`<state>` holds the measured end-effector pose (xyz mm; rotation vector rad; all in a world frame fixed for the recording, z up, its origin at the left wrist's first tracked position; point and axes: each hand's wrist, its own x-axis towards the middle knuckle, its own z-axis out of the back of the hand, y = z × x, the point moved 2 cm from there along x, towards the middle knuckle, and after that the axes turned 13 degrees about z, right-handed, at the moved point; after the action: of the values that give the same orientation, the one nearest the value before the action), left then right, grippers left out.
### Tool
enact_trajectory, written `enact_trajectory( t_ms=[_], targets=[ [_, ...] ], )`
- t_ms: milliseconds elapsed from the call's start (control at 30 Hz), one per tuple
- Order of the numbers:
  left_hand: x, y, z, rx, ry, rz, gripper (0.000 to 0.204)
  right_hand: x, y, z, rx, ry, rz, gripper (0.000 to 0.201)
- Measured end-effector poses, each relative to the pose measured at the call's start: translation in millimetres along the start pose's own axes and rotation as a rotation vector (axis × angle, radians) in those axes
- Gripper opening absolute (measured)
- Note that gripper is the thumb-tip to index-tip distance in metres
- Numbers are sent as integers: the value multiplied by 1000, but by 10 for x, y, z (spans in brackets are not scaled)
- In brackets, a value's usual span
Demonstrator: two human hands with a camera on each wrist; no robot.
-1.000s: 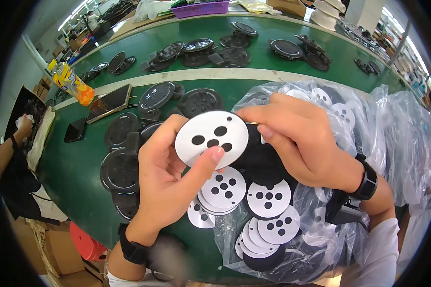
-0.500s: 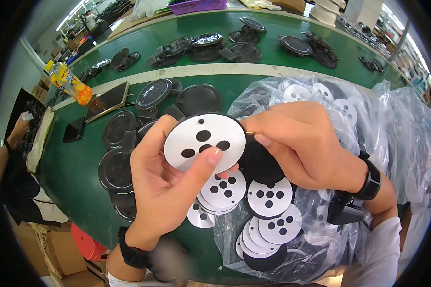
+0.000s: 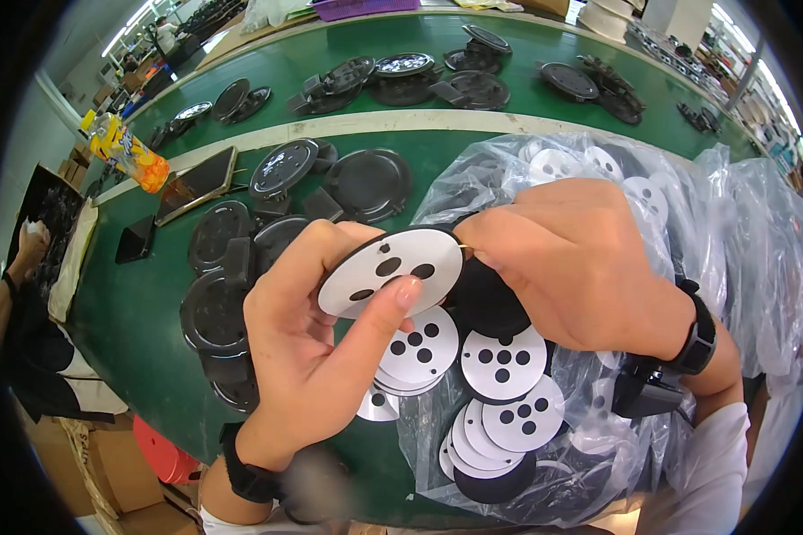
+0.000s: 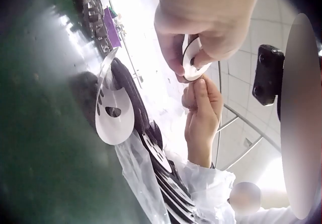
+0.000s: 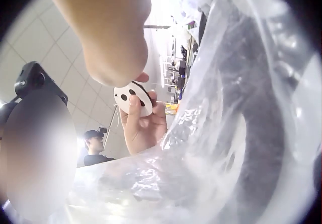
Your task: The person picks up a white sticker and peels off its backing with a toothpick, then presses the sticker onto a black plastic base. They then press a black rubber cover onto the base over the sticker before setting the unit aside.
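My left hand [image 3: 317, 330] grips a white disc [image 3: 352, 283] with black round spots and a black rim, thumb across its face. The disc tilts, its white side up. At its right edge my right hand [image 3: 580, 267] pinches a thin golden piece [image 3: 467, 247], mostly hidden by the fingers. The left wrist view has the disc [image 4: 188, 69] between my left hand [image 4: 206, 20] and my right hand [image 4: 202, 110]. In the right wrist view the disc [image 5: 123, 95] lies in the left hand [image 5: 143, 128], and the right hand [image 5: 108, 38] covers its upper part.
White spotted discs [image 3: 500, 364] lie in overlapping stacks below the hands, partly on a clear plastic bag [image 3: 598, 437]. Black round parts [image 3: 214, 312] stand at the left. Behind are a tablet-like item [image 3: 196, 185], a bottle [image 3: 125, 152] and more black parts [image 3: 475, 89].
The held disc has turned and now tilts flatter than before. My right fingers remain by its right edge, and the right hand has rotated slightly, hiding more of the golden piece.
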<state>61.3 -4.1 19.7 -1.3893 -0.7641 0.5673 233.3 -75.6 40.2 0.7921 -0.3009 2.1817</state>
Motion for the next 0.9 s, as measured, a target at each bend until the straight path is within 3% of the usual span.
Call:
enact_trajectory(
  t_ms=[167, 300, 367, 600, 800, 900],
  targets=[
    [13, 4, 30, 151, 29, 5, 18, 1, 5, 13, 8, 62, -58, 9],
    [35, 25, -8, 102, 12, -51, 17, -15, -20, 16, 113, 99, -126, 7],
    [48, 38, 7, 170, 48, -140, 18, -14, -35, 6, 157, 97, -127, 7],
    [47, 30, 17, 168, 90, -138, 18, -49, -87, -6, 288, 80, -49, 7],
    [15, -9, 29, 171, 133, -46, 16, 34, 57, 100, 8, 241, -5, 8],
    [-13, -41, -13, 161, 142, 6, 18, 3, 43, 55, 72, 149, -46, 13]
  ],
)
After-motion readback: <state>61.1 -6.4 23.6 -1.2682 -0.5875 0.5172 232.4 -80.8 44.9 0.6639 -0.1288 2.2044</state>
